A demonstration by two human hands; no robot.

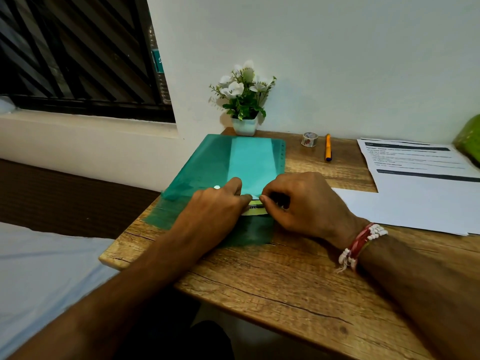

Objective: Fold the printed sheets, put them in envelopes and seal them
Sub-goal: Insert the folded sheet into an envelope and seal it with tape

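on tabletop's far left, left hand grips green folder; right hand pinches envelope edge at its opening.

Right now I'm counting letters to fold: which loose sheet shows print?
The farther sheet, with dark bars and text lines; the nearer sheet looks blank.

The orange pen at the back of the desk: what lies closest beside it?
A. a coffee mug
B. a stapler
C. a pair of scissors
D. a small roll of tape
D: a small roll of tape stands just to the left of the orange pen, close to it but not touching it, near the wall.
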